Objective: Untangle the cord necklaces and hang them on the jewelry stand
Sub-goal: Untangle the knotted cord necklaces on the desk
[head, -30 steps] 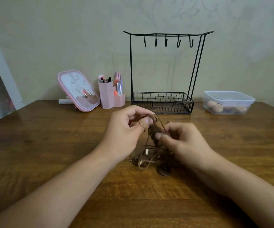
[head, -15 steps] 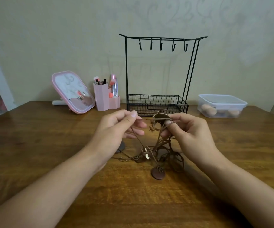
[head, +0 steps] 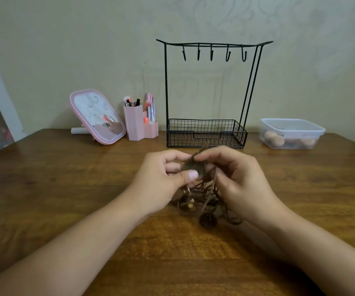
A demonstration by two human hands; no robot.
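Two bare forearms are reaching in from the near edge over the wooden desk. The left hand is curling its fingers and pinching the upper part of the tangled brown cord necklaces between thumb and forefinger, and the right hand is meeting it from the right, its fingers bent and pinching the same blurred bunch of cord. Below the hands, the rest of the tangle is trailing down onto the desk, where loops, small beads and a dark round pendant are lying between the wrists. Farther back, the black wire jewelry stand is standing at the far edge, its five hooks hanging bare over its mesh basket. To its left are sitting a pink brush holder and a tilted pink mirror; to its right, a clear lidded container is resting against the wall.
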